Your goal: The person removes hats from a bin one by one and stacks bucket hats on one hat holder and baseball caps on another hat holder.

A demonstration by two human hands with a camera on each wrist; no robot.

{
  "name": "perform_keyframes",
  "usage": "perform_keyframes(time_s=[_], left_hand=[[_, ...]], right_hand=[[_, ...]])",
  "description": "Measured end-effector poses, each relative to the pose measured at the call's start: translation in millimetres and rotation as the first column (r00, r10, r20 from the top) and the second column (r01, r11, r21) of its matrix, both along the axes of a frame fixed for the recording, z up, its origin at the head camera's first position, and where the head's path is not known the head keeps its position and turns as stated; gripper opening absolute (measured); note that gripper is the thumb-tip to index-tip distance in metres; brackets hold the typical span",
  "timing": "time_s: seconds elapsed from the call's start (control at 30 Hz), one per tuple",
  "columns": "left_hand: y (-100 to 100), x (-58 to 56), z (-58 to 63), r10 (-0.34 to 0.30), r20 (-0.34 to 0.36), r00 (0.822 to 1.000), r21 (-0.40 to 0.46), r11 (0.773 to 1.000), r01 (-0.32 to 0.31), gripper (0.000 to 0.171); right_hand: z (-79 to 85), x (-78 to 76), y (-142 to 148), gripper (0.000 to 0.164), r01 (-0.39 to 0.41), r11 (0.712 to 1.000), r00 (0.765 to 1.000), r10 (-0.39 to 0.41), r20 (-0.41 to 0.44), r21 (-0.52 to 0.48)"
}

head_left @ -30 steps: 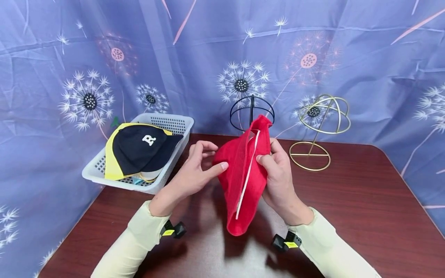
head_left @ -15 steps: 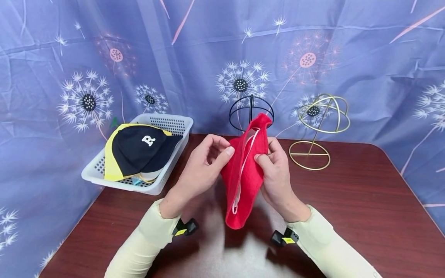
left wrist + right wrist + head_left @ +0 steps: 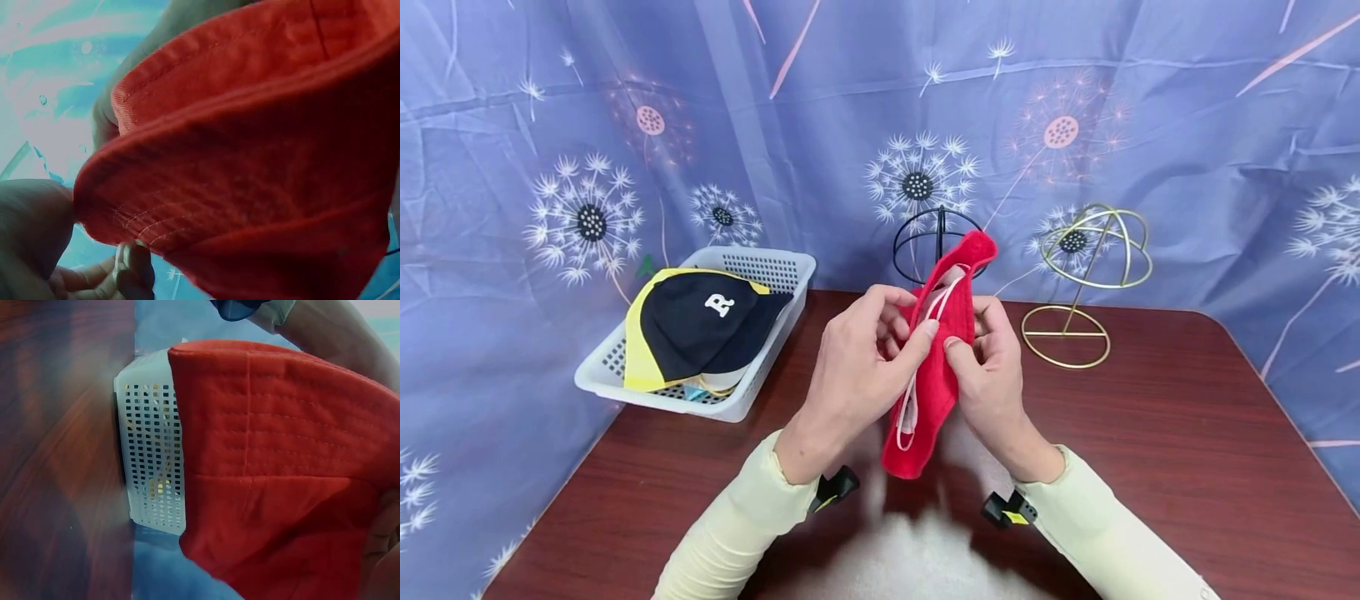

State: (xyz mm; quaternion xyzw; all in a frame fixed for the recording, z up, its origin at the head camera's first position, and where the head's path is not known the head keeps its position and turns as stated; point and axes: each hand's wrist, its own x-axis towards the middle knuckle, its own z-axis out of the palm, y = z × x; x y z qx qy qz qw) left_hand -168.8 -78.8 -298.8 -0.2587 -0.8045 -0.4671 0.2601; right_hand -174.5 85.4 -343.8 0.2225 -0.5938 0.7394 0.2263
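A red bucket hat (image 3: 942,375), folded narrow with its opening facing up, hangs between both hands over the table. A white band (image 3: 907,417) shows inside the opening. My left hand (image 3: 850,358) pinches the hat's left brim edge between thumb and fingers; the left wrist view shows the stitched brim (image 3: 187,219) between them. On the other side, my right hand (image 3: 996,383) grips the hat with the thumb on the near face and the fingers behind. The right wrist view shows stitching rows along the brim (image 3: 281,425).
At the left stands a pale plastic basket (image 3: 655,402) holding a black cap (image 3: 688,325) with a white R and a yellow item (image 3: 638,354). Behind the hat is a black wire hat stand (image 3: 941,225); a gold one (image 3: 1063,333) stands right of it. A patterned curtain (image 3: 820,167) backs the table.
My left hand has moved right from loosely touching the hat's side to pinching its brim edge. The hat is narrower and slightly turned. My right hand keeps its grip.
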Motion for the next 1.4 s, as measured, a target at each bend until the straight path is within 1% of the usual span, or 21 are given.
perform_keyframes(time_s=[0.17, 0.3, 0.47, 0.7, 0.9, 1.0, 1.2, 1.27, 1.4], left_hand=[[-3, -1.3, -1.3, 0.012, -0.077, 0.997, 0.027, 1.000, -0.010, 0.010], [-5, -3.5, -1.6, 0.016, -0.101, 0.995, 0.022, 1.000, -0.013, 0.008], [-10, -6.8, 0.6, 0.019, -0.134, 0.991, 0.033, 0.999, -0.014, 0.008], [-21, -12.0, 5.8, 0.060, -0.173, 0.983, 0.079, 0.996, -0.047, 0.014], [-32, -13.8, 13.3, 0.088, -0.200, 0.976, 0.132, 0.989, -0.062, 0.018], [-39, -14.2, 16.9, 0.087, -0.212, 0.973, 0.149, 0.987, -0.056, 0.019], [-51, -16.4, 22.5, 0.088, -0.238, 0.967, 0.175, 0.984, -0.047, 0.021], [-54, -16.6, 24.0, 0.101, -0.238, 0.966, 0.182, 0.982, -0.058, 0.022], [-61, -18.3, 26.1, 0.146, -0.234, 0.961, 0.197, 0.975, -0.100, 0.024]], right_hand=[[-0.1, -1.8, -1, 0.030, 0.016, 1.000, 0.999, -0.015, -0.037, 0.021], [-1.0, -3.7, 0, 0.030, 0.031, 0.999, 0.997, -0.029, -0.066, 0.033], [0.5, -5.3, 4, 0.032, 0.047, 0.998, 0.995, -0.043, -0.087, 0.039], [4.9, -4.5, 17, 0.031, 0.074, 0.997, 0.990, -0.069, -0.125, 0.036], [12.2, -7.2, 34, 0.025, 0.109, 0.994, 0.985, -0.111, -0.129, -0.017], [15.7, -8.5, 43, 0.026, 0.106, 0.992, 0.985, -0.114, -0.129, -0.073], [24.2, -9.7, 60, 0.023, 0.179, 0.979, 0.973, -0.190, -0.128, -0.096], [26.9, -10.7, 64, 0.021, 0.195, 0.975, 0.968, -0.209, -0.141, -0.104], [31.0, -12.7, 70, 0.017, 0.196, 0.972, 0.962, -0.217, -0.167, -0.131]])
